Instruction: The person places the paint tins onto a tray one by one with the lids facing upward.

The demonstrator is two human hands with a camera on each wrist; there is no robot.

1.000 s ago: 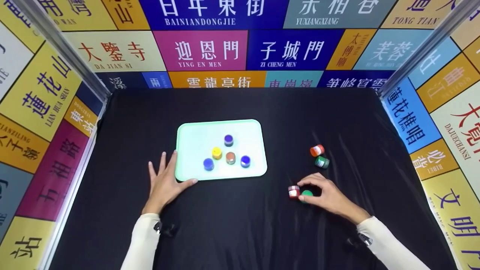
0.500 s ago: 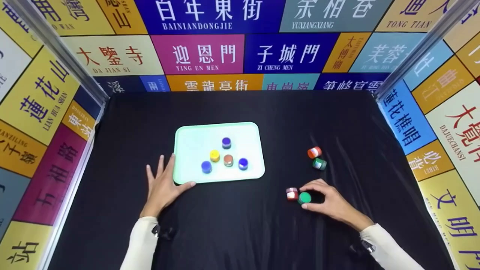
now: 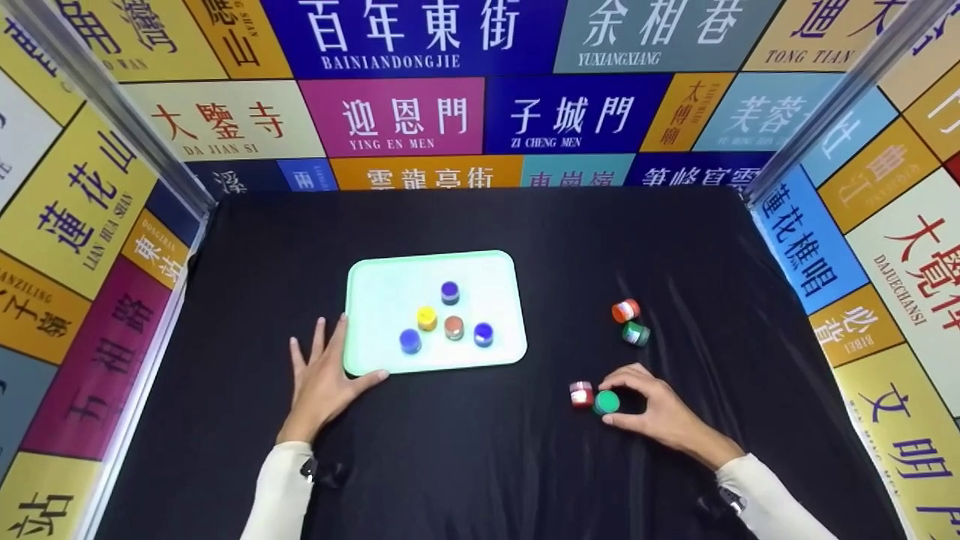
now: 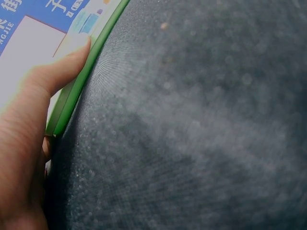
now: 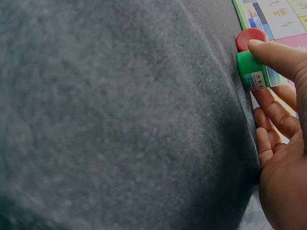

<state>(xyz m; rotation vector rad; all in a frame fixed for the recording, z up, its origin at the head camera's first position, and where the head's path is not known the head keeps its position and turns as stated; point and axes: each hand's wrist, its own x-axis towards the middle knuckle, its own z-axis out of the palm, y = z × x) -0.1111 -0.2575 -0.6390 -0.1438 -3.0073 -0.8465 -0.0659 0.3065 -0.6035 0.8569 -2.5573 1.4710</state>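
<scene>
My left hand [image 3: 321, 386] rests at the near left corner of a pale green tray [image 3: 364, 300]. Its fingers are straight and spread along the left side, and the thumb lies on the green rim [image 4: 81, 86] in the left wrist view. On the right, thumb and fingers of my right hand [image 3: 660, 403] pinch a green paint jar [image 3: 607, 402]. Characters show on the jar's label [image 5: 257, 80] in the right wrist view. A red paint jar [image 3: 581, 394] lies on its side right beside the green one.
Several paint jars stand on the tray, among them a yellow jar [image 3: 426, 318] and a brown jar [image 3: 454, 328]. Farther back right lie an orange-red jar [image 3: 625, 310] and another green jar [image 3: 636, 333]. Black cloth [image 3: 465, 457] covers the table; printed panels [image 3: 394, 116] wall it in.
My right thumb and fingers have closed in on the green jar, which now shows its lid upward between them. The whole head view has shifted slightly. My left hand stays at the tray corner.
</scene>
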